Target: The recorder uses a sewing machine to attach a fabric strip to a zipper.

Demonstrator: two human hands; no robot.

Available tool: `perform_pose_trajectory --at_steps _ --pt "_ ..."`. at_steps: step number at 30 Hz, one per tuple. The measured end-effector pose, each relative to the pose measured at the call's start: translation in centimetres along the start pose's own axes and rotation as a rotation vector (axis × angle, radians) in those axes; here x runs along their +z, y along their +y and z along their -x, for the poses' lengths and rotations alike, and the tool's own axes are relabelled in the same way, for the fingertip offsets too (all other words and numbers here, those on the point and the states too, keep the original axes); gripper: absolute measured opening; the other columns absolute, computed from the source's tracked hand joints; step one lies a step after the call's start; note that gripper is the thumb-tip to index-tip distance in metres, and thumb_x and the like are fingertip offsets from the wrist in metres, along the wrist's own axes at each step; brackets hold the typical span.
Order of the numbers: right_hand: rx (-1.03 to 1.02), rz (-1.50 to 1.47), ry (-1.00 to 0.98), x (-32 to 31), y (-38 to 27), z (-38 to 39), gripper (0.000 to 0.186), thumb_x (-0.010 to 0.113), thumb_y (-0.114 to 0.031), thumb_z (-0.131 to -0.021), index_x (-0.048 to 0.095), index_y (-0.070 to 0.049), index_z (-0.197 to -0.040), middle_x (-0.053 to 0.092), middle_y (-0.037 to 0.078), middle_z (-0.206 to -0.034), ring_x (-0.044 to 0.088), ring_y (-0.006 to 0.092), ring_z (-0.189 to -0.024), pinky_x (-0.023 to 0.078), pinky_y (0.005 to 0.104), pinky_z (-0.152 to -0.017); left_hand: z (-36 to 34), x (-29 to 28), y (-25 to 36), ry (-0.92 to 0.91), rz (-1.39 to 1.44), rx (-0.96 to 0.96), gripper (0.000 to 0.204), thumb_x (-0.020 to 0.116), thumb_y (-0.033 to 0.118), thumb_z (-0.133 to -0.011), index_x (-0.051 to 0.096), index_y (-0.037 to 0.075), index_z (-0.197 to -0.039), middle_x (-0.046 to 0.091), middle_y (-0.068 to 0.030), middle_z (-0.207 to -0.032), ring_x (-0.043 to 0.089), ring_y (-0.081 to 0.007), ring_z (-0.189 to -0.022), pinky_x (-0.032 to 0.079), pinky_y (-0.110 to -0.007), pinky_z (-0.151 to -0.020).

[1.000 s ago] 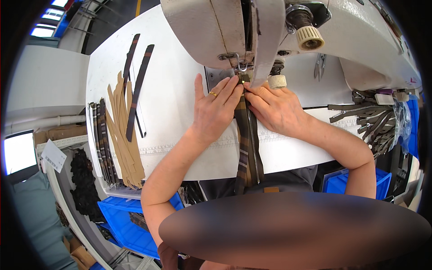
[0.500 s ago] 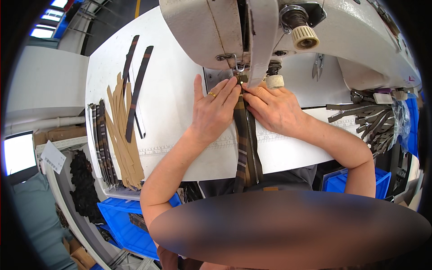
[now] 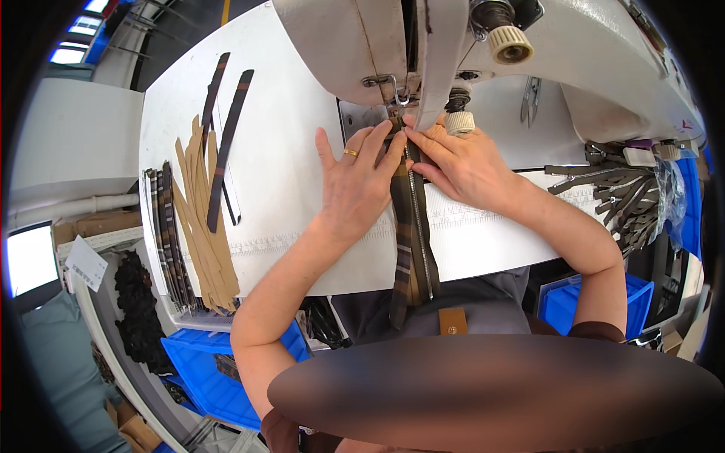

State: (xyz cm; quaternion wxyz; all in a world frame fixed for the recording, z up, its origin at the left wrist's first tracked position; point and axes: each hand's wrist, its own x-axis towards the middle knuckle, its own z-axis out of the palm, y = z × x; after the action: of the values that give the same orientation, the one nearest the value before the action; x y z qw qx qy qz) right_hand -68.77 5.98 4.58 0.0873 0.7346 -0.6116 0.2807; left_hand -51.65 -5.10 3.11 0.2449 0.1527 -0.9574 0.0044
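A sewing machine (image 3: pixel 340 45) stands over the white table, its presser area right above my fingertips. Under it runs a dark zipper (image 3: pixel 420 226) with metal teeth, lying along a brown plaid fabric strip (image 3: pixel 403 249); both hang over the table's near edge. My left hand (image 3: pixel 358 177) lies flat on the strip's left side, fingers stretched out and thumb apart, a gold ring on one finger. On the right side my right hand (image 3: pixel 462 162) pinches the zipper's edge between thumb and fingers near the needle. The needle tip and the layers beneath the fingertips are hidden.
Left on the table (image 3: pixel 294 264) lie tan strips (image 3: pixel 204 226), dark strips (image 3: pixel 228 151) and a row of plaid strips (image 3: pixel 168 234). A bundle of zippers (image 3: pixel 627 192) rests at the right. Metal snips (image 3: pixel 531 100) lie behind the machine's arm. Blue bins (image 3: pixel 211 362) stand below.
The whole view has shifted slightly. The right hand's fingers have spread a little along the zipper, and the zipper's lower end has shifted. Both hands remain by the needle.
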Motion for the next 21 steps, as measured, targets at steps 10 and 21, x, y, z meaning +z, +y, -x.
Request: perform_pose_trajectory --at_steps 10,21 --pt "0.004 0.085 -0.054 0.03 -0.33 -0.11 0.04 0.07 -0.023 -0.082 0.063 0.002 -0.112 0.065 0.01 -0.103 0.058 0.0259 -0.098 0.045 0.0372 -0.091 0.05 0.01 0.07 -0.014 -0.03 -0.032 0.037 0.068 0.028 -0.084 0.067 0.017 -0.119 0.06 0.004 -0.128 0.05 -0.0194 -0.117 0.012 -0.067 -0.106" --pt "-0.004 0.108 -0.03 0.26 0.24 -0.45 0.037 0.071 -0.021 -0.08 0.065 0.002 -0.108 0.065 0.011 -0.105 0.058 0.0266 -0.101 0.045 0.0376 -0.091 -0.5 0.41 -0.42 0.029 0.018 -0.005 0.033 0.067 0.023 -0.084 0.067 0.012 -0.115 0.062 -0.0011 -0.122 0.048 -0.0222 -0.123 0.013 -0.068 -0.107"
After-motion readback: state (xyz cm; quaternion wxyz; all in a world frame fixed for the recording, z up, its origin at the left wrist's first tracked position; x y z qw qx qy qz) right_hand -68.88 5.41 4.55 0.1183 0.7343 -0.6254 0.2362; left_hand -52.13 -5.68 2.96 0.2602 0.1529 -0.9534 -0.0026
